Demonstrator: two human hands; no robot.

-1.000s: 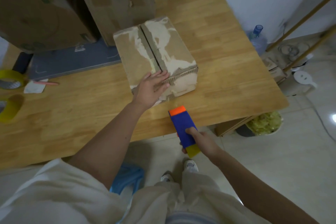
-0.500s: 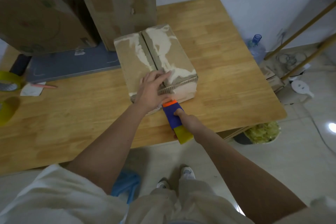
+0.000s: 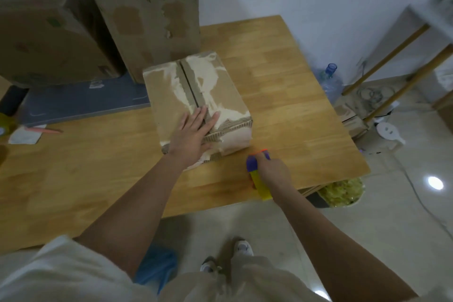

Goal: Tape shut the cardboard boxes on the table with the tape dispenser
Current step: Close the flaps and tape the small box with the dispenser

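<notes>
A small worn cardboard box (image 3: pixel 215 91) lies on the wooden table (image 3: pixel 294 115), its two top flaps meeting along a middle seam. My left hand (image 3: pixel 193 132) presses flat on the near end of the seam, fingers straight. My right hand (image 3: pixel 272 171) grips a tape dispenser (image 3: pixel 257 176) with an orange tip, blue body and yellow handle. The dispenser sits low over the table, just right of the box's near corner and apart from it.
Two large cardboard boxes (image 3: pixel 147 14) stand at the back left on a grey board (image 3: pixel 81 103). A pink pen (image 3: pixel 44 130) and paper lie at the left edge. A water bottle (image 3: pixel 329 81), a wooden rack and a bin (image 3: pixel 340 193) stand on the floor to the right.
My right hand has carried the dispenser from the box's near face out to the right. My left hand has slid further onto the box top and flattened.
</notes>
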